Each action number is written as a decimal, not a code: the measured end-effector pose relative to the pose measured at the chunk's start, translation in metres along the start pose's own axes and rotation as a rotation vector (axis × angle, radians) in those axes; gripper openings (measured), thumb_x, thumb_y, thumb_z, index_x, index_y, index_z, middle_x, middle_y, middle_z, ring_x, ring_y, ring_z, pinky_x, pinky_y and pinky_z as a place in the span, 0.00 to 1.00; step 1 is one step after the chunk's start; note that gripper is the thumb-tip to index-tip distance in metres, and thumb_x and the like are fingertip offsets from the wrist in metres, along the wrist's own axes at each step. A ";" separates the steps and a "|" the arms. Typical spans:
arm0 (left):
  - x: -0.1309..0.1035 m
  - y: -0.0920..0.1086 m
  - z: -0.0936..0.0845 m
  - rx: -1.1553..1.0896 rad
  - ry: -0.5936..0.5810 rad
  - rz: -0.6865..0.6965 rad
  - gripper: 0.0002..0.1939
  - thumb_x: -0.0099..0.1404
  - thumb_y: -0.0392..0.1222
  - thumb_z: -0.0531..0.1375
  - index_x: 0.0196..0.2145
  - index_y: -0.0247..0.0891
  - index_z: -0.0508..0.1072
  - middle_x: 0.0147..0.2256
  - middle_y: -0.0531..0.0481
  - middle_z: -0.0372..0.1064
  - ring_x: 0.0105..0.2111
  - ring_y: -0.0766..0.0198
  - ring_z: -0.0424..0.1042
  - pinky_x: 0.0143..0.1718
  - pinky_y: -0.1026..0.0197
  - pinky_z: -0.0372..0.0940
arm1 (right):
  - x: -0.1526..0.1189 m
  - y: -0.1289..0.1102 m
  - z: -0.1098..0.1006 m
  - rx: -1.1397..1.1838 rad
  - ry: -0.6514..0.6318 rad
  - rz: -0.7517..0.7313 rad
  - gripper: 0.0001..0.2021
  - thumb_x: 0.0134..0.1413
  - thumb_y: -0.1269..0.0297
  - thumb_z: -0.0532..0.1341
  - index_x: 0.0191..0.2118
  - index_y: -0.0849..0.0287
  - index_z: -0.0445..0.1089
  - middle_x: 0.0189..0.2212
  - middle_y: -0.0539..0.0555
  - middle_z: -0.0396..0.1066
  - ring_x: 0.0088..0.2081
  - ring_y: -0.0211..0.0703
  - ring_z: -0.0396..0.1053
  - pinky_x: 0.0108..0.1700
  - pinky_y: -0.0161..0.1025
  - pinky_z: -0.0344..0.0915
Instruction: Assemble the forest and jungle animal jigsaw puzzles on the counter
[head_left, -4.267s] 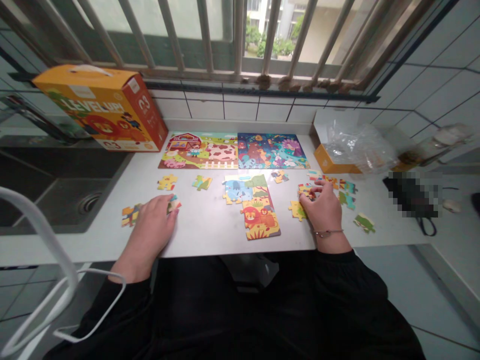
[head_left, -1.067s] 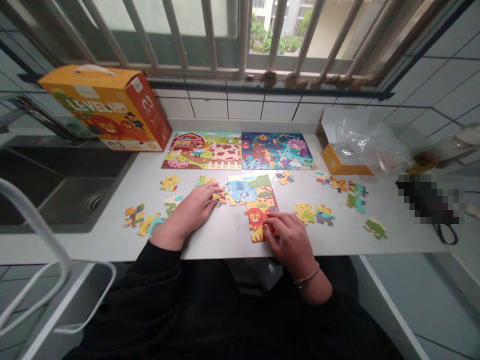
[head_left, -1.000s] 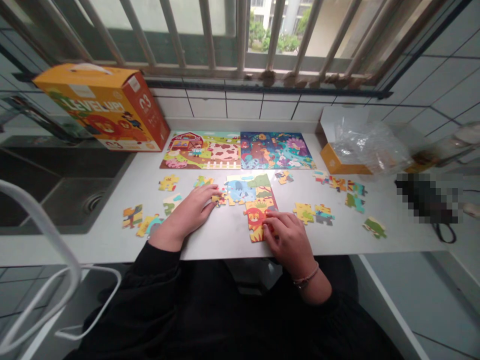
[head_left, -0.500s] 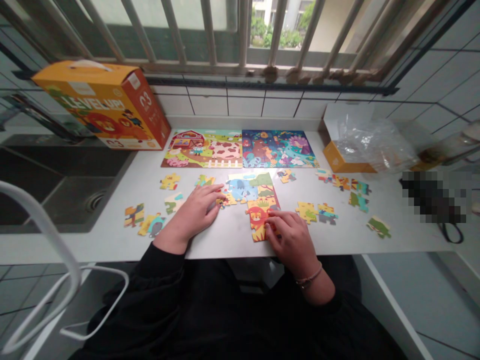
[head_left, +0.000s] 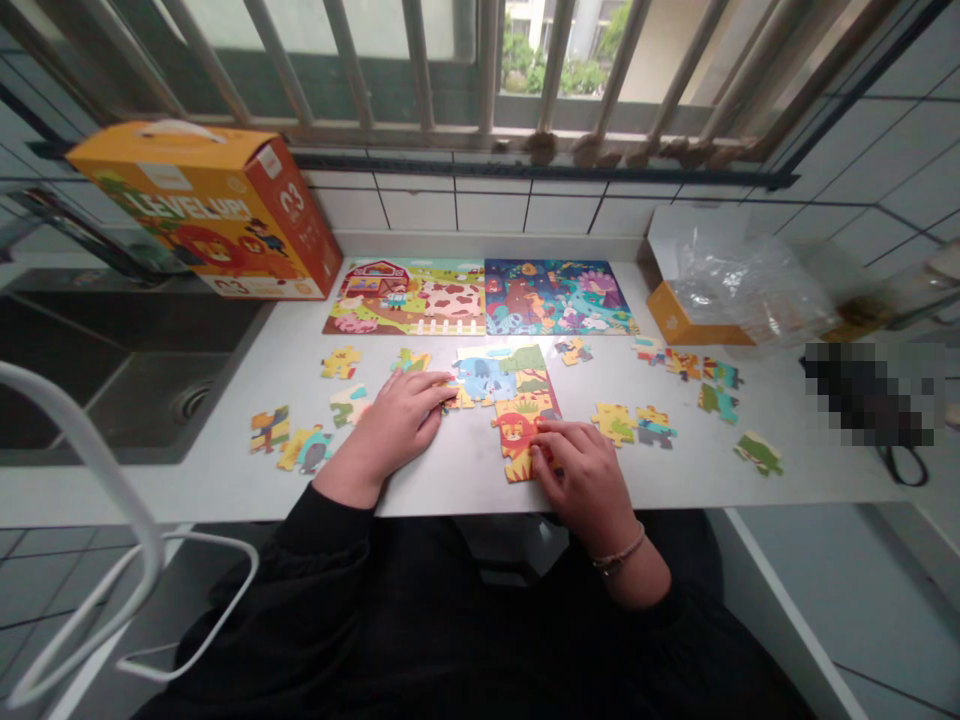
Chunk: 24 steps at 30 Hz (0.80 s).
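Observation:
A partly joined jigsaw puzzle [head_left: 487, 375] lies on the counter, showing blue elephants at the top and a lion [head_left: 514, 430] lower down. At its left edge, my left hand [head_left: 397, 425] has its fingers closed over a small yellow puzzle piece [head_left: 452, 402], mostly covered by the fingertips. My right hand [head_left: 589, 470] rests at the lower right, thumb and bent fingers on the lion section's right side. Loose pieces lie around: a yellow piece [head_left: 341, 361] and a tree piece [head_left: 270, 428] on the left, a yellow-green piece [head_left: 613, 424] on the right.
Two joined puzzles, a farm scene [head_left: 409, 300] and a night forest scene [head_left: 559, 300], lie at the back. An orange box [head_left: 202, 215] stands beside the sink [head_left: 142, 370]. An open carton [head_left: 694, 315] with clear plastic sits back right. A white cable [head_left: 112, 470] curves front left.
My left hand has shifted slightly right, its fingers now further over the small yellow puzzle piece. My right hand stays in place on the lion section.

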<state>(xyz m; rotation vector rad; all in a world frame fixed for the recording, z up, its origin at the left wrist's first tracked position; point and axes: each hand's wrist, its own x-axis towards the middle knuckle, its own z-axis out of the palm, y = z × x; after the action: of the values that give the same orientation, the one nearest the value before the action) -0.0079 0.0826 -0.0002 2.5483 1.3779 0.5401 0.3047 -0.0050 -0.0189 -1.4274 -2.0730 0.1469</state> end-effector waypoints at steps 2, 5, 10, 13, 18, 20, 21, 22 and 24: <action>0.000 0.002 0.000 -0.002 0.003 0.022 0.23 0.75 0.35 0.56 0.61 0.47 0.80 0.67 0.45 0.75 0.69 0.46 0.71 0.76 0.28 0.56 | 0.000 0.000 0.000 0.001 0.004 0.000 0.05 0.74 0.64 0.64 0.47 0.53 0.78 0.54 0.56 0.82 0.55 0.56 0.75 0.60 0.56 0.67; 0.001 0.002 0.001 -0.005 0.004 0.051 0.21 0.76 0.35 0.57 0.60 0.46 0.81 0.65 0.47 0.77 0.67 0.48 0.74 0.76 0.30 0.57 | 0.001 -0.001 -0.001 0.001 0.005 0.001 0.05 0.74 0.64 0.63 0.47 0.53 0.78 0.54 0.56 0.82 0.55 0.56 0.75 0.60 0.56 0.67; 0.001 0.000 0.004 0.009 0.014 0.078 0.19 0.77 0.36 0.58 0.60 0.46 0.81 0.65 0.46 0.78 0.66 0.49 0.75 0.73 0.33 0.62 | 0.001 -0.001 -0.001 -0.002 0.000 0.004 0.05 0.74 0.64 0.63 0.47 0.52 0.78 0.54 0.56 0.82 0.55 0.56 0.75 0.60 0.56 0.67; 0.001 -0.001 0.004 -0.008 0.029 0.083 0.17 0.78 0.38 0.58 0.58 0.45 0.82 0.64 0.45 0.78 0.65 0.48 0.76 0.72 0.34 0.63 | 0.001 -0.001 -0.001 -0.003 0.001 0.004 0.05 0.74 0.64 0.63 0.47 0.52 0.78 0.54 0.57 0.82 0.55 0.56 0.75 0.60 0.56 0.67; 0.002 0.002 0.001 -0.034 0.022 0.101 0.15 0.81 0.42 0.57 0.55 0.45 0.83 0.64 0.44 0.78 0.63 0.47 0.77 0.68 0.36 0.68 | 0.000 -0.001 0.000 0.004 -0.004 0.008 0.05 0.74 0.63 0.63 0.47 0.52 0.78 0.54 0.57 0.82 0.55 0.56 0.75 0.60 0.57 0.67; 0.003 0.003 -0.001 -0.044 0.014 0.100 0.14 0.81 0.44 0.58 0.54 0.45 0.83 0.64 0.43 0.78 0.63 0.47 0.77 0.67 0.35 0.68 | 0.000 -0.001 -0.001 0.008 -0.004 0.012 0.05 0.74 0.64 0.63 0.47 0.52 0.78 0.54 0.57 0.82 0.55 0.57 0.75 0.60 0.57 0.67; 0.003 0.003 -0.001 -0.048 0.010 0.095 0.14 0.80 0.44 0.58 0.54 0.45 0.83 0.64 0.43 0.78 0.63 0.47 0.76 0.67 0.35 0.68 | 0.000 -0.001 -0.001 0.010 -0.004 0.013 0.05 0.74 0.64 0.63 0.47 0.52 0.78 0.54 0.57 0.82 0.55 0.57 0.75 0.60 0.57 0.67; 0.003 0.003 -0.001 -0.052 0.005 0.088 0.13 0.80 0.44 0.59 0.54 0.46 0.83 0.64 0.44 0.78 0.64 0.47 0.76 0.68 0.35 0.67 | 0.000 -0.001 -0.001 0.011 -0.005 0.012 0.05 0.74 0.64 0.63 0.47 0.52 0.78 0.54 0.57 0.82 0.55 0.56 0.74 0.60 0.57 0.67; 0.003 0.002 0.001 -0.063 0.000 0.075 0.13 0.80 0.43 0.59 0.54 0.46 0.83 0.64 0.44 0.78 0.65 0.47 0.76 0.70 0.34 0.66 | 0.000 -0.001 -0.001 0.011 -0.009 0.007 0.05 0.74 0.64 0.63 0.47 0.52 0.78 0.53 0.57 0.81 0.55 0.56 0.74 0.59 0.57 0.67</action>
<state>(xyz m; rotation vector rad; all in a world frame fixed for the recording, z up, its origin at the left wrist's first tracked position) -0.0047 0.0839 0.0002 2.5581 1.2490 0.5870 0.3045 -0.0055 -0.0174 -1.4305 -2.0716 0.1676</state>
